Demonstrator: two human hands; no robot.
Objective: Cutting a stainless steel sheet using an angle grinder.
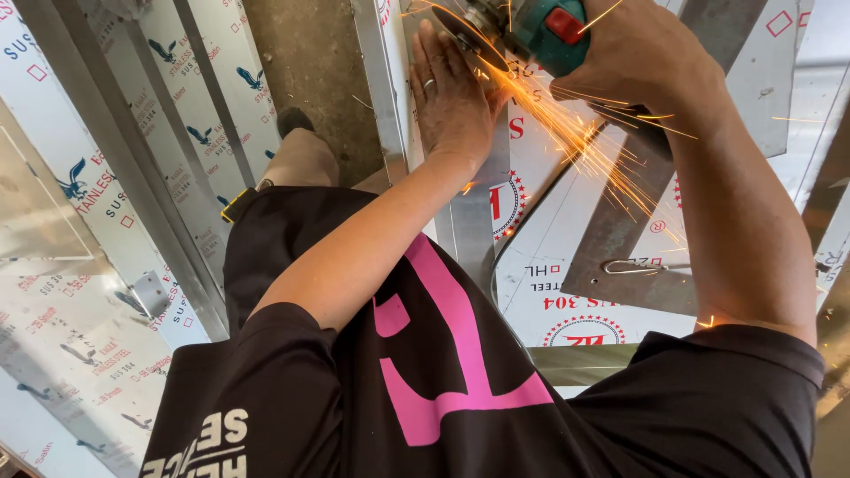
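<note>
Here the widest thing is the film-covered steel sheet (575,292), and everything else sits on or about it. Lying on the sheet is a long folded steel strip (474,221), running away from the person toward the top of the view. Beside the strip, to its right, rests a bare grey triangular offcut (620,239), with a thin wire hook (633,265) on top of it.

The person's left hand (452,93) lies flat on the strip, fingers (434,57) straight and close together, pressing it down onto the sheet. The right hand (642,49) is wrapped tight around the body of a teal angle grinder (540,26), whose disc (469,35) meets the strip just beside the left fingertips; sparks (593,142) fan out over the sheet toward the person's right arm.

To my eye, doing this well means keeping the pressing hand behind the disc, not beside it, and holding a steady disc angle. There is scant room between disc and fingers; left of the strip, concrete floor (310,62) lies open, while the offcut's edges crowd the right
</note>
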